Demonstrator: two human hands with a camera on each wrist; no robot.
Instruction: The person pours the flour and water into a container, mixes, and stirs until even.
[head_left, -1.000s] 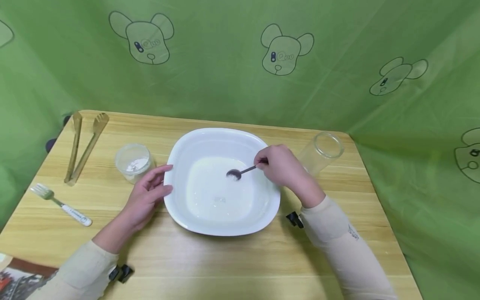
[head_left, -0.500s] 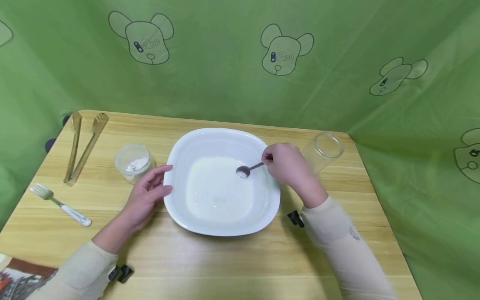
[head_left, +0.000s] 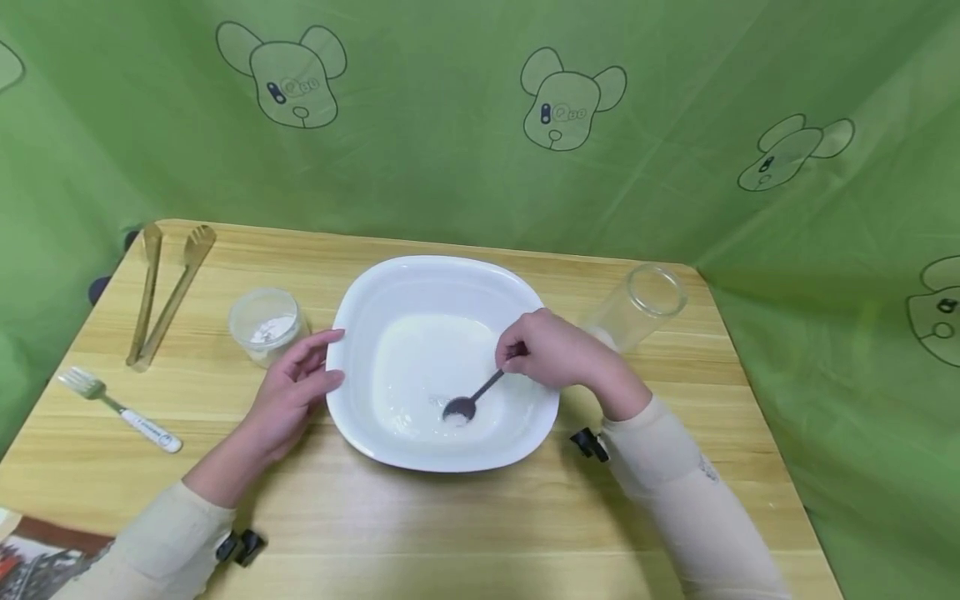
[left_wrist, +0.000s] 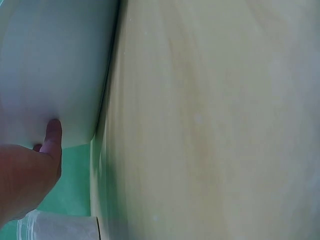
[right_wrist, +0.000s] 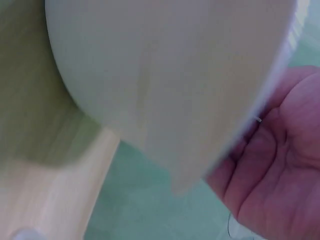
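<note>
A white basin (head_left: pixel 446 287) stands mid-table in the head view, with a shiny, wet-looking bottom. My left hand (head_left: pixel 288 392) holds its left rim, thumb and index finger spread along the edge; the left wrist view shows a fingertip against the outer wall. Over the basin's right side, my right hand (head_left: pixel 551 350) pinches the handle of a dark spoon (head_left: pixel 459 407). The spoon's bowl hangs low inside the basin, slanting down to the left, with a little white stuff at its front. Whether it touches the bottom I cannot tell. In the right wrist view the basin wall hides the spoon.
Left of the basin sits a clear tub (head_left: pixel 266 321) with white contents, close behind my left hand. Tongs (head_left: pixel 168 304) and a white-handled fork (head_left: pixel 123 408) lie farther left. A clear glass container (head_left: pixel 637 304) is behind my right wrist. Green cloth (head_left: pixel 442 125) hangs behind the table.
The spoon first shifted slightly right, then came toward me and left, lower in the basin. My right hand moved with it. My left hand and the basin stayed in place.
</note>
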